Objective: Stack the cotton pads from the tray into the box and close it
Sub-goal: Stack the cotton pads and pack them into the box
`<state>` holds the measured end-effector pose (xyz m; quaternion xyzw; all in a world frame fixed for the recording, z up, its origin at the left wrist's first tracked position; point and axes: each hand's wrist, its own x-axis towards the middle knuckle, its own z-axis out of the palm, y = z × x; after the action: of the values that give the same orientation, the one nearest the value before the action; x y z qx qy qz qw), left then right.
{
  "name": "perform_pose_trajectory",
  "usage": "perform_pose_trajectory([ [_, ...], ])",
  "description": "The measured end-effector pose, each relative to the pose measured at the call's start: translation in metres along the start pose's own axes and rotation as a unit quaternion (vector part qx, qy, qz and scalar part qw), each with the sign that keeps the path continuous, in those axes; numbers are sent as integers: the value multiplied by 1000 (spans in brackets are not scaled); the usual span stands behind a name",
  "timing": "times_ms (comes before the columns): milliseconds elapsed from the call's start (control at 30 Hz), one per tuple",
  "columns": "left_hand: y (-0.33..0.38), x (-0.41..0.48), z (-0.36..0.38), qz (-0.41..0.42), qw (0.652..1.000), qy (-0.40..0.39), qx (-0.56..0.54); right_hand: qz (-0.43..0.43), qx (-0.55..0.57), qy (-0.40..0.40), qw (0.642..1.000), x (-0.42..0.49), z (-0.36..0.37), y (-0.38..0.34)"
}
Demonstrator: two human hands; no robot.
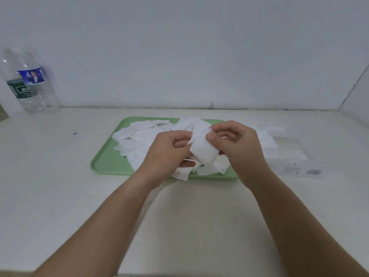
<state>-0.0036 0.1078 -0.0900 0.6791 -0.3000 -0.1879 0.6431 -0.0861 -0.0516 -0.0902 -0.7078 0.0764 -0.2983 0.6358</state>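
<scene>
A green tray [105, 162] lies in the middle of the table with several loose white cotton pads [137, 136] scattered over it. Above the tray's near right part, my left hand [165, 154] and my right hand [237, 146] both hold a small stack of cotton pads [202, 151]. The left fingers curl round its left side and the right thumb and fingers pinch its top right. A clear plastic box [291, 156] lies to the right of the tray, with more pads [267, 136] piled at its far end.
Two clear plastic water bottles [32, 84] stand at the back left against the white wall. A second wall closes the table's right side. A small blue mark [75, 133] sits left of the tray.
</scene>
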Motion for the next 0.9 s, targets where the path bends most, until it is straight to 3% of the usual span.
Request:
perform_pose_trajectory([
  [233, 5, 2, 4, -26, 999, -10, -34, -42, -100, 58, 992, 0, 6, 6],
  [333, 3, 3, 3, -23, 999, 24, -34, -59, -167, 95, 980, -2, 11, 9],
  [467, 0, 5, -4, 39, 990, 134, -2, -20, -146, 100, 984, -3, 15, 11],
  [633, 0, 13, -25, 26, 962, 258, -83, -12, -288, -10, 958, -4, 14, 19],
  [767, -5, 16, -27, 14, 956, 278, -95, -36, -377, -161, 911, -12, 22, 20],
  [900, -7, 16, -23, 13, 960, 267, -83, -67, -464, -220, 855, -17, 31, 23],
])
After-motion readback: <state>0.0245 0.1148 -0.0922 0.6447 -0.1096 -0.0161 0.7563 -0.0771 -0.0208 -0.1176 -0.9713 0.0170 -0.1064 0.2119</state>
